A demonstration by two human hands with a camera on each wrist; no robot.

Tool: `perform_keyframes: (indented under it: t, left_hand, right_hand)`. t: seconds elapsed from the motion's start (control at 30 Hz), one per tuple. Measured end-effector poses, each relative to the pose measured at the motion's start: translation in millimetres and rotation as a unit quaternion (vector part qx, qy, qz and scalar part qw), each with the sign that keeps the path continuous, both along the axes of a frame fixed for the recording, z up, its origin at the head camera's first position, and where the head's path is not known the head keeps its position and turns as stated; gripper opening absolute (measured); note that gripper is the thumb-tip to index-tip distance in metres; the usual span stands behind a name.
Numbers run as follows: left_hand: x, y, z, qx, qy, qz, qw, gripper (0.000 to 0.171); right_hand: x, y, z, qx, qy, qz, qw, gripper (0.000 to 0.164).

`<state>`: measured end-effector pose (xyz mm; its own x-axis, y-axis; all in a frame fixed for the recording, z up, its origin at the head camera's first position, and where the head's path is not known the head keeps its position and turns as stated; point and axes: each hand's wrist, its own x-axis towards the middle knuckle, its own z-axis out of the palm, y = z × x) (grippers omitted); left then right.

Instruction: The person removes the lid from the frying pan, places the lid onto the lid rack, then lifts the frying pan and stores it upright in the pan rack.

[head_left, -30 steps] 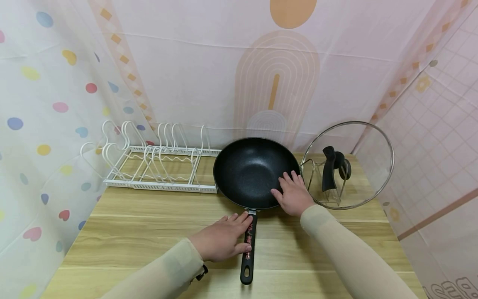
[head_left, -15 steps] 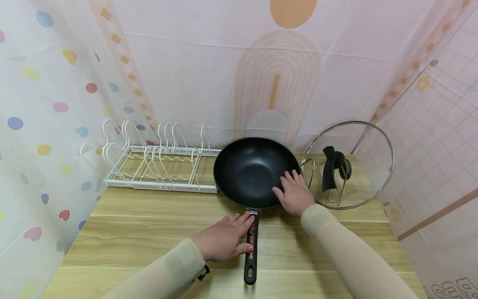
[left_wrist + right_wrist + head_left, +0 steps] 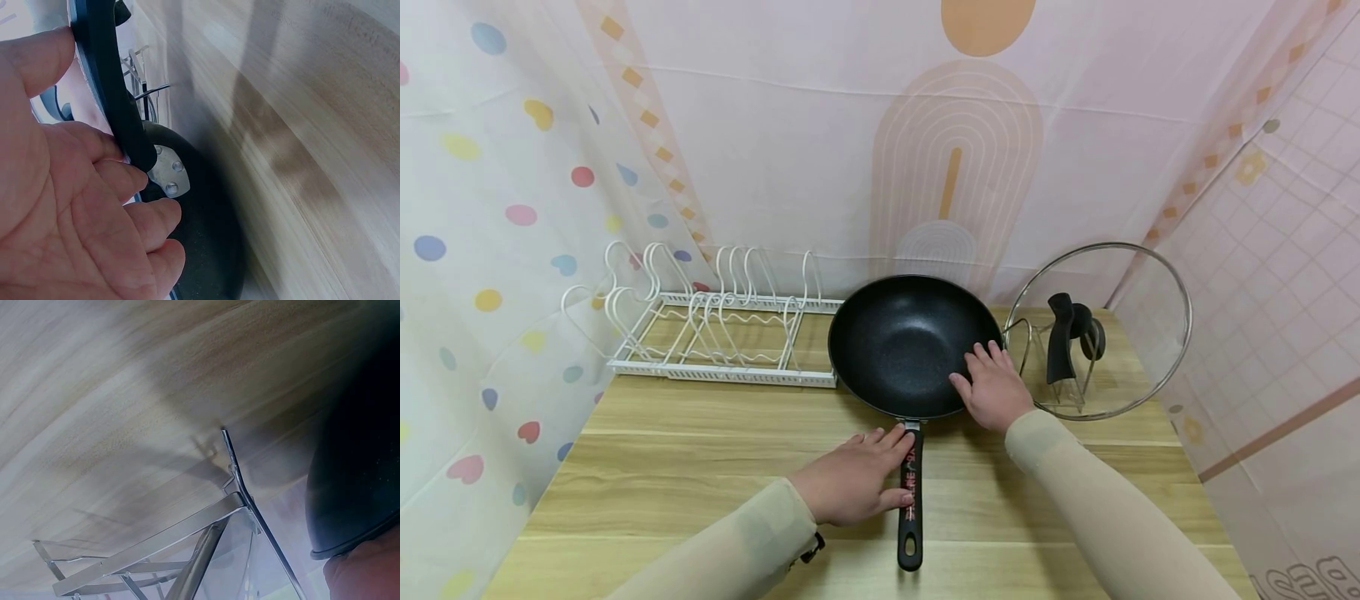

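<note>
On the wooden table [image 3: 700, 442], between a white rack [image 3: 730, 377] left and a glass lid [image 3: 1061, 340] right, sits the black pan [image 3: 913, 346], its handle [image 3: 912, 525] near. The left hand [image 3: 853, 479] touches the handle, the right hand [image 3: 995, 393] the pan's right side, fingers extended, neither clasping; light, level pressure should steady it without tipping.

On rectangular wood-grain desk [image 3: 700, 467]: round black metal pan [image 3: 913, 346] between white wire rack [image 3: 733, 377], left, and round clear glass lid [image 3: 1097, 333], right
</note>
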<state>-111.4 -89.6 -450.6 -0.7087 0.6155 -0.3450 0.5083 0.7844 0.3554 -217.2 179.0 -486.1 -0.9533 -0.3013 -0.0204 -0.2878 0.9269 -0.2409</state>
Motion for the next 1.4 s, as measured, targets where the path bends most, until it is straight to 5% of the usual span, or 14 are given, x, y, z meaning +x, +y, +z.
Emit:
perform_keyframes:
  t: [0.87, 1.4]
  left_hand:
    - [-2.7, -1.9, -1.5, 0.022, 0.005, -0.003, 0.9997, 0.08]
    - [-15.3, -6.5, -10.8, 0.058, 0.019, 0.037, 0.9974, 0.082]
  right_hand:
    - [8.4, 0.9, 1.5, -0.021, 0.001, 0.002, 1.0, 0.066]
    - [24.1, -2.9, 7.6, -0.039, -0.004, 0.006, 0.999, 0.067]
